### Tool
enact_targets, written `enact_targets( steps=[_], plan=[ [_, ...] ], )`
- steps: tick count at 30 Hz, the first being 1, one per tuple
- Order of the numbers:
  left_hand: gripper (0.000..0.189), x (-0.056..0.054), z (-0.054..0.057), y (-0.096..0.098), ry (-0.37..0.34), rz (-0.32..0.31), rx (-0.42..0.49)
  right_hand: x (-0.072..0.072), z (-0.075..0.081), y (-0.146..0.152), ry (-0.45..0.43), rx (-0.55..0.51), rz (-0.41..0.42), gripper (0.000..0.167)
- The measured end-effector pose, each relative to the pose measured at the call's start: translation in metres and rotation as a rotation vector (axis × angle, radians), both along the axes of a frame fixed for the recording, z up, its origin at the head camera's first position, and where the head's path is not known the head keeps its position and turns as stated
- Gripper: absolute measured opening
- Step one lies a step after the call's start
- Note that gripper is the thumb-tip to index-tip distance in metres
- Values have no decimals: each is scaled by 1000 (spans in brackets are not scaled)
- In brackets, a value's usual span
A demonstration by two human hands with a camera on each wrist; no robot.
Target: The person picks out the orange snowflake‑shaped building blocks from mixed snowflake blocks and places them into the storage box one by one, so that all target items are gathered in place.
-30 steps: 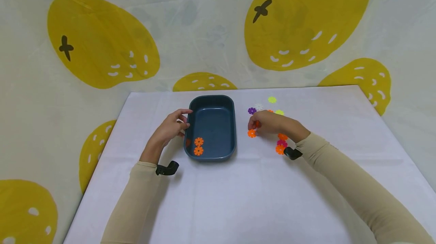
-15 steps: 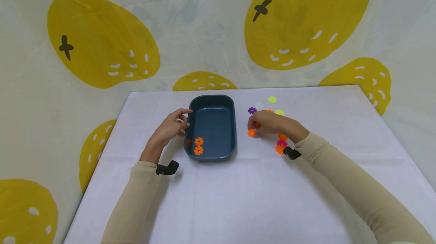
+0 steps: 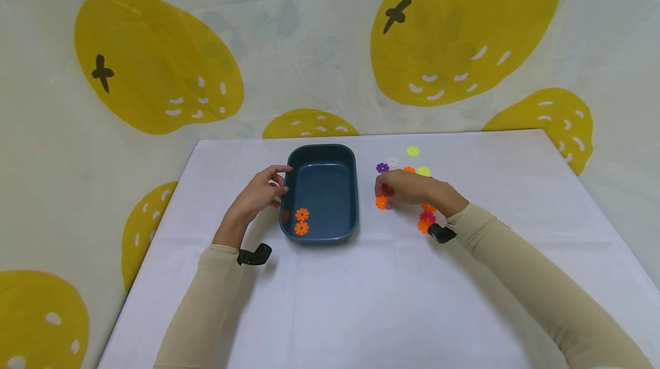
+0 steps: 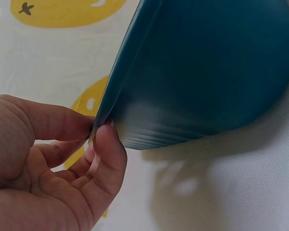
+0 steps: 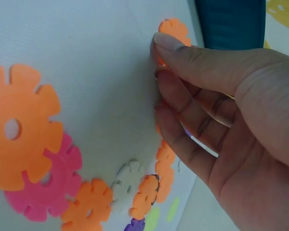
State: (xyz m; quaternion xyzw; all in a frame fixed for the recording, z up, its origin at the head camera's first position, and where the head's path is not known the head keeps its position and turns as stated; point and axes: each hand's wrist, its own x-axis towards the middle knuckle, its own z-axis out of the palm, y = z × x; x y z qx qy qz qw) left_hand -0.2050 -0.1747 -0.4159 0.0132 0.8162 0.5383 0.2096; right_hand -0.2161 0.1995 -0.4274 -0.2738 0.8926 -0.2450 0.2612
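Observation:
A dark blue tray (image 3: 330, 203) stands left of centre on the table, with two orange snowflake building discs (image 3: 301, 221) in its near left corner. My left hand (image 3: 260, 191) pinches the tray's left rim; the left wrist view shows thumb and fingers on either side of the edge (image 4: 103, 115). To the right of the tray, my right hand (image 3: 404, 187) is down at the table, thumb and fingertips pinching an orange snowflake disc (image 3: 381, 202). In the right wrist view the thumb lies over part of this disc (image 5: 175, 30), and the curled fingers hide what is behind them.
Around the right hand lie more snowflake discs: purple (image 3: 382, 168), white (image 3: 393, 161), yellow (image 3: 412, 151) and pink (image 3: 427, 217). Some orange ones are partly under the right forearm. A lemon-patterned cloth (image 3: 319, 71) hangs behind the white table (image 3: 330, 300).

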Motion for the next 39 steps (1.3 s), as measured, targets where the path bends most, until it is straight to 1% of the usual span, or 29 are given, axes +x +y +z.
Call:
enact_targets(
  steps=[7, 14, 17, 23, 31, 33, 34, 39],
  plan=[
    [53, 0, 0, 1, 9, 1, -2, 2, 3, 4, -16, -14, 15, 16],
    [53, 1, 0, 0, 7, 0, -3, 3, 3, 5, -63, -47, -10, 17],
    [53, 1, 0, 0, 7, 1, -6, 3, 2, 6, -79, -70, -7, 15],
    [52, 1, 0, 1, 10, -2, -5, 3, 1, 6, -42, -41, 20, 8],
    [52, 1, 2, 1, 12, -11, 6, 3, 2, 10, -48, -45, 24, 9],
    [53, 1, 2, 1, 9, -13, 7, 3, 2, 10, -58, -50, 18, 10],
    [53, 2, 5, 2, 3, -14, 4, 3, 3, 10, -64, -52, 12, 11],
    [53, 2, 6, 3, -1, -11, -2, 3, 5, 10, -85, -76, 5, 13]
  ],
)
